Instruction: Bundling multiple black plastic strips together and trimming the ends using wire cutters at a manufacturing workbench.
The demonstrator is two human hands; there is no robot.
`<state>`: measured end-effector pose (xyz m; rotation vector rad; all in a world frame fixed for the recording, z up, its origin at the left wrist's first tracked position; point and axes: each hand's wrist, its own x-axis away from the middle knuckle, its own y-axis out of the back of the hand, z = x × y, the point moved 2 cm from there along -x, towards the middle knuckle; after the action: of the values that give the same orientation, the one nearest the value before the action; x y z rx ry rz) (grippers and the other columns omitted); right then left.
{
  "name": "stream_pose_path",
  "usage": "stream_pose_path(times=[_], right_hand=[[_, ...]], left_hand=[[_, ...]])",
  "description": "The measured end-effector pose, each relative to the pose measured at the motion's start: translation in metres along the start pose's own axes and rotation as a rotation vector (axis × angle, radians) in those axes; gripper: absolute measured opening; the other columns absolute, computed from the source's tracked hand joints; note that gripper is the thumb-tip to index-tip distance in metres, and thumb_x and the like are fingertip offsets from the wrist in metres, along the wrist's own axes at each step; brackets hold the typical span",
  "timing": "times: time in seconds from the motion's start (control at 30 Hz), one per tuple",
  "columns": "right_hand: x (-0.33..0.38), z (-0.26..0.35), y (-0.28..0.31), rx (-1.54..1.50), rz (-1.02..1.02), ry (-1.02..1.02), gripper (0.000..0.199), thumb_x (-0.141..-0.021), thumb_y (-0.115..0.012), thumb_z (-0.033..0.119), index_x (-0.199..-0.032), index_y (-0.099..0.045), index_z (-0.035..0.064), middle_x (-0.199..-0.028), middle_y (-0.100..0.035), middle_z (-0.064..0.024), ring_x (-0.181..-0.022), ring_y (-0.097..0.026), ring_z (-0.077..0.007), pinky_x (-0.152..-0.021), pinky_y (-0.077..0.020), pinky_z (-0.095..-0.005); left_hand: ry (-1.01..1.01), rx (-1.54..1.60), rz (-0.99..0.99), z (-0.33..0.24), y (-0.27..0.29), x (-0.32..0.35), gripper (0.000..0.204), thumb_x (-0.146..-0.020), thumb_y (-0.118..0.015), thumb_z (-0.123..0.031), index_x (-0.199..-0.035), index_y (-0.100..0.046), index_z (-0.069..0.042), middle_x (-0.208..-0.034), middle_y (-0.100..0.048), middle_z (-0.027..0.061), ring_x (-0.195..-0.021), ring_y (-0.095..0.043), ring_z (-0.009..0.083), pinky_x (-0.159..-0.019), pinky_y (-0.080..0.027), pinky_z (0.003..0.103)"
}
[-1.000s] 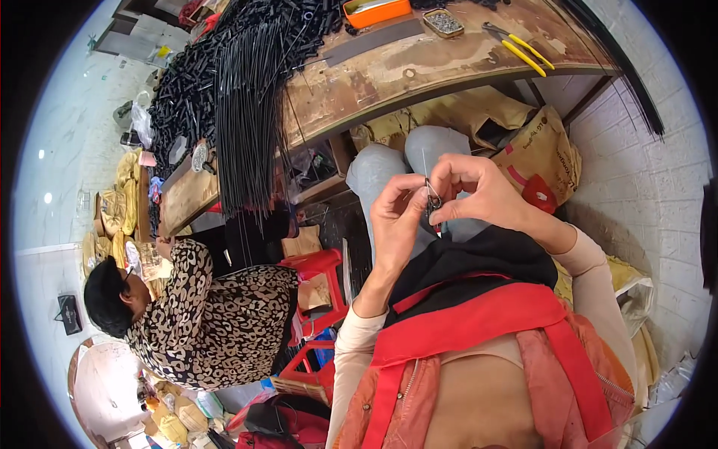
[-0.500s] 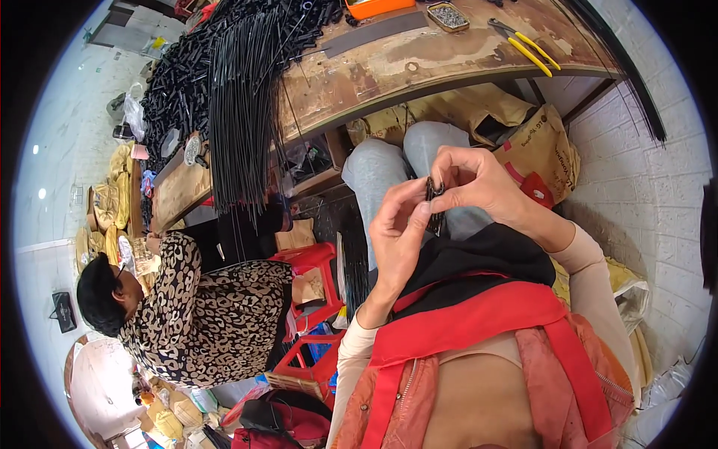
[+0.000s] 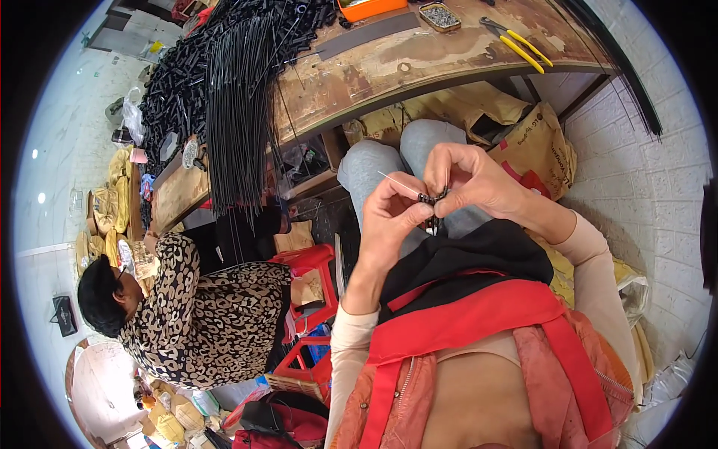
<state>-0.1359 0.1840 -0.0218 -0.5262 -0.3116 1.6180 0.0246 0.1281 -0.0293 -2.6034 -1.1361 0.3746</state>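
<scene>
Both hands are sitting slightly lower over the lap than a second ago, grips unchanged. Left hand is pinching a thin wire with fingers closed together on it; right hand is clamping a small dark beaded piece between thumb and forefinger. Assembly is judged partway: several dark pieces are already sitting on the wire, and a large stock is waiting. On the bench, an orange tray is showing contents too unclear to tell, and a small tin is holding small metal parts.
</scene>
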Motion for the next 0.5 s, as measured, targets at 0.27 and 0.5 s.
stream_pose_path(times=[0.27,0.5], right_hand=[[-0.005,0.003,-0.002,-0.091,0.142,-0.161,0.035,-0.060,-0.080,-0.008,-0.072,-0.052,0.0074,-0.081,-0.056,-0.0054,-0.074,-0.057,-0.0152,-0.066,-0.0473,-0.0280],[-0.002,0.011,0.000,-0.036,0.155,-0.012,0.027,-0.069,-0.075,-0.010,-0.078,-0.053,0.0027,-0.086,-0.057,-0.0078,-0.079,-0.062,-0.0172,-0.070,-0.0515,-0.0307]], left_hand=[[0.170,0.238,0.255,-0.002,0.007,-0.005,0.019,-0.079,-0.068,0.005,-0.086,-0.052,-0.004,-0.089,-0.060,0.0075,-0.080,-0.065,0.0183,-0.066,-0.055,0.031],[0.122,0.057,0.265,-0.007,0.009,-0.004,0.018,-0.077,-0.072,0.004,-0.093,-0.064,0.001,-0.098,-0.060,0.0109,-0.087,-0.063,0.0213,-0.078,-0.054,0.034]])
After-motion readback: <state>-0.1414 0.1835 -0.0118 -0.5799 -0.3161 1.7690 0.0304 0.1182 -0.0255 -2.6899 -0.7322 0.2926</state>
